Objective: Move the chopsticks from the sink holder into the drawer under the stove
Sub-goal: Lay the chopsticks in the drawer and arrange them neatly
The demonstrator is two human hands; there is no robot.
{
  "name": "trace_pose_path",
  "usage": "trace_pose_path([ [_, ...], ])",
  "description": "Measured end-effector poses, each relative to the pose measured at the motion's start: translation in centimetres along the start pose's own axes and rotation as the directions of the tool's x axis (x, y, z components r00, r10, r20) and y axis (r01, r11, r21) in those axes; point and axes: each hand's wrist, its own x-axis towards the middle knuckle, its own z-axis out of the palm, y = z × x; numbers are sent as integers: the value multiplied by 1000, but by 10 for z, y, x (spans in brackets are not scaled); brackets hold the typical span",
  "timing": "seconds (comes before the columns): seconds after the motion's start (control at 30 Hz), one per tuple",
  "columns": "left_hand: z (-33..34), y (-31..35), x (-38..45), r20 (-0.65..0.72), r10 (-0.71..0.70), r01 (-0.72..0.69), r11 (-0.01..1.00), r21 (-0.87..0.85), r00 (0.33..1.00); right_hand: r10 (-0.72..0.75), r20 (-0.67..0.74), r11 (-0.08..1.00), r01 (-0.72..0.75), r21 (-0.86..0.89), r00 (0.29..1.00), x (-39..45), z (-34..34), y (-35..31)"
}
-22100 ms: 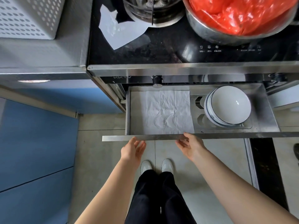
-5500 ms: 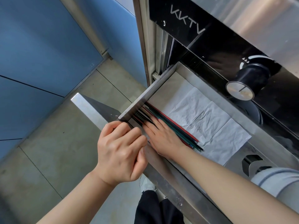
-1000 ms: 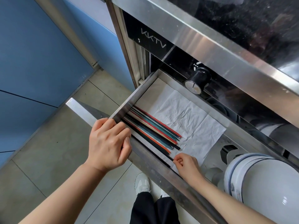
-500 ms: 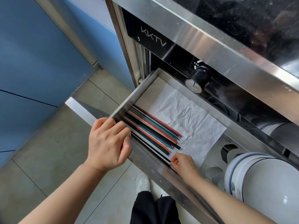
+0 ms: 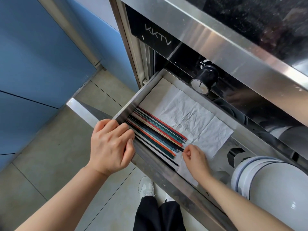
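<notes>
While slim red, teal, orange and black chopsticks (image 5: 156, 135) lie side by side, right hand (image 5: 195, 160) fingers pinching one tip, left hand (image 5: 110, 145) clenched on drawer (image 5: 126, 108).

— what sort of place?
— home kitchen, by the look: black glass cooktop (image 5: 260, 19) edged in steel, a control knob (image 5: 204, 79) on the front below.
— anything else?
— steel pull-out drawer (image 5: 133, 104) lined with paper (image 5: 191, 119), holding coloured chopsticks (image 5: 156, 135) and stacked white bowls (image 5: 273, 182) (blue-rimmed). blue cabinet fronts (image 5: 41, 55) alongside, grey tiled floor (image 5: 53, 147).
</notes>
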Motion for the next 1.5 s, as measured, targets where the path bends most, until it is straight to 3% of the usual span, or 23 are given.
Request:
trace_pose_path([
  [0.07,0,0,0,-1,1,-1,1000,2,1000,16,-34,1000,-16,8,999,7,-3,1],
  [0.7,-1,0,0,-23,4,-4,1000,-12,1000,-90,111,977,110,-183,990,21,-1,0],
  [0.9,0,0,0,-25,7,-7,1000,-7,1000,-46,82,996,52,-69,996,23,-9,5],
  [1.17,1,0,-1,-26,5,-5,1000,-5,1000,62,160,981,-90,171,985,7,-6,15],
  [1.5,1,-1,-1,-39,4,-5,1000,-8,999,83,240,992,-103,74,967,-8,13,17],
])
